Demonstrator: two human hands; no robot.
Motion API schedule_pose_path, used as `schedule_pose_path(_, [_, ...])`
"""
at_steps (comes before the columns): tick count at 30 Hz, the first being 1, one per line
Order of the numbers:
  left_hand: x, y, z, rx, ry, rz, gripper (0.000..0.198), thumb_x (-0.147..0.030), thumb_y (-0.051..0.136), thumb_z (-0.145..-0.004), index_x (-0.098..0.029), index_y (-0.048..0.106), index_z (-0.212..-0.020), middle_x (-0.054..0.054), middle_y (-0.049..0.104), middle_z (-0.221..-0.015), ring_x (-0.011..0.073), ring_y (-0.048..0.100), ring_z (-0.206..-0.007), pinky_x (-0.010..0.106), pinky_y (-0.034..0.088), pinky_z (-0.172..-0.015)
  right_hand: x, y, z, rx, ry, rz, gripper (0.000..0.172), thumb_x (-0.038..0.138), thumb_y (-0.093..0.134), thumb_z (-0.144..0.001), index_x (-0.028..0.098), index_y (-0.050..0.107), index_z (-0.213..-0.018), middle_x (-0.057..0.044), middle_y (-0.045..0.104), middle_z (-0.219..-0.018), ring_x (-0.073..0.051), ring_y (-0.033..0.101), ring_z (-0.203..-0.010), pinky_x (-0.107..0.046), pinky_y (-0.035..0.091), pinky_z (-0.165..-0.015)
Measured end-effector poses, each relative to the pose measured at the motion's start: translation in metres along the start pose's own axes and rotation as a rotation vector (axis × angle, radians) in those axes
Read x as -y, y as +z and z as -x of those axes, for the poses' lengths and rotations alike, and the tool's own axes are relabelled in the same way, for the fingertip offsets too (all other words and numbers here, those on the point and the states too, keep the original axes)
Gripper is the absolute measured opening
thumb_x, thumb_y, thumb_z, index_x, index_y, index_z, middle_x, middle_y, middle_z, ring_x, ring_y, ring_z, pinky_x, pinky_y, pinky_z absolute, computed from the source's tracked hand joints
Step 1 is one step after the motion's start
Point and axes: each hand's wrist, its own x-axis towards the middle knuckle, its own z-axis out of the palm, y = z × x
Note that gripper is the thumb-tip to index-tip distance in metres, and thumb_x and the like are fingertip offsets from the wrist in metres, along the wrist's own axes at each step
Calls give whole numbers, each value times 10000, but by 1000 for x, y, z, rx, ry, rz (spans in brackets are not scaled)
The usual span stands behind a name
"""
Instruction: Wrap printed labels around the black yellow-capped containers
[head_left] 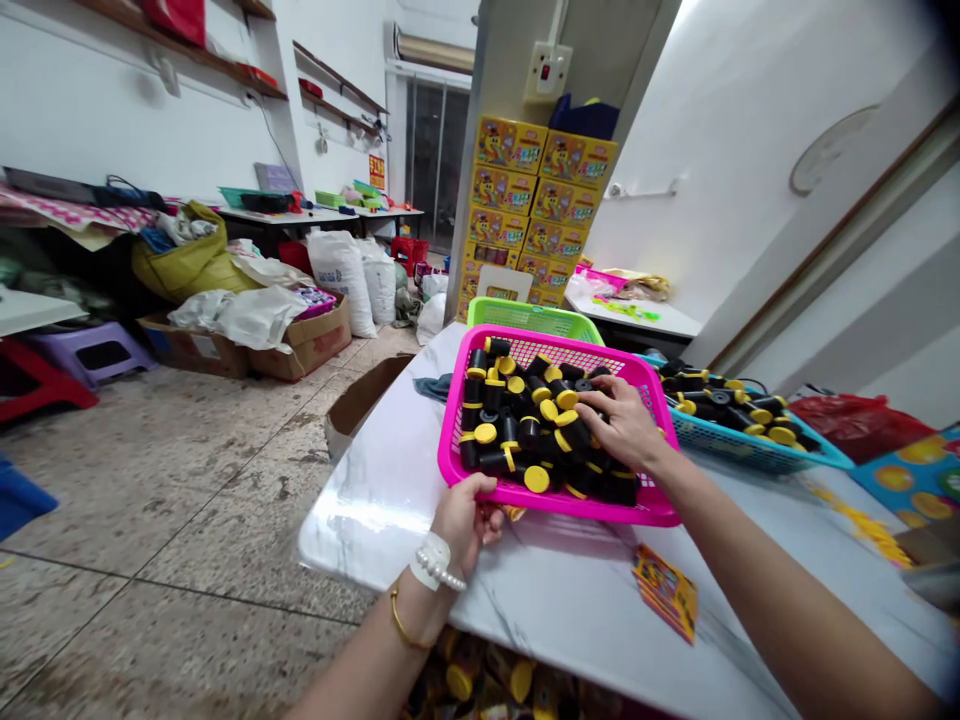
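Jars (pixel 536 479), black with yellow lids, lie in a messy heap in a pink basket (pixel 570 506), and plain lid tops with no words face up on some of them. The pink basket sits on a white table (pixel 555 590) with gray streaks. The left hand (pixel 469 520) is clamped on the near edge of the pink basket, close to its left corner, with the thumb on top and the fingers curled below. The right hand (pixel 622 420) is in the pink basket, with its fingers bent and touching the jars; I cannot tell if they pinch one. Pearls (pixel 450 578) and a gold band (pixel 403 618) go around the left wrist. Near the right arm lie orange cards (pixel 665 592) with big, bold print that is too blurry to read. A blue basket (pixel 750 452) to the right holds more black and yellow jars, and a red bag (pixel 851 428) is next to it. Just behind the pink basket is a green basket (pixel 532 318). Past that, yellow boxes (pixel 510 147) stand in two stacks, with a cartoon and big letters on their fronts; I cannot make out the name. Far left, white sacks (pixel 341 275) on the floor have blue writing, too fuzzy to read. A red and yellow sign (pixel 376 172) on the back wall has words too small to read.
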Motion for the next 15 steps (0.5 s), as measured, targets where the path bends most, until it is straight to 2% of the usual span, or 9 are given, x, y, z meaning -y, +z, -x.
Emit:
schedule_pose_path(5, [2,1,-1,-26,42,2,278,-373,666,-832,-175,515,-710,-40,513,-471,70,395,-336,172,204,-310,32,-11,18,35,-66,-35,376,497,516,-983,262,794,-1078,-97,718,-1138,-286,650,-1078,-469,499,-997])
schedule_pose_path(8, [2,0,0,-26,53,8,238,-322,688,-790,-166,526,-709,-39,522,-477,63,397,-338,161,205,-308,36,-23,10,-11,-60,-72,381,443,459,-1019,256,790,-1046,-70,759,-1081,-244,691,-1023,-410,529,-959])
schedule_pose_path(11, [0,-1,2,-35,72,18,219,-291,684,-748,-173,510,-686,-52,492,-452,54,371,-330,150,188,-306,20,-39,-18,-155,13,-87,364,450,515,-994,214,787,-948,-94,776,-1030,-249,704,-1016,-409,523,-970])
schedule_pose_path(13, [-2,-2,3,-49,86,18,228,-302,680,-736,-180,499,-670,-60,466,-429,52,349,-318,151,179,-301,1,-51,-44,-266,109,-75,353,464,576,-958,178,778,-918,-135,772,-1014,-293,693,-1034,-470,499,-981])
schedule_pose_path(15, [-5,-1,5,-67,100,17,231,-311,672,-733,-186,491,-661,-63,456,-417,53,341,-307,155,177,-295,-19,-62,-65,-342,230,-74,406,487,561,-962,147,761,-864,-155,765,-927,-322,696,-990,-520,496,-929])
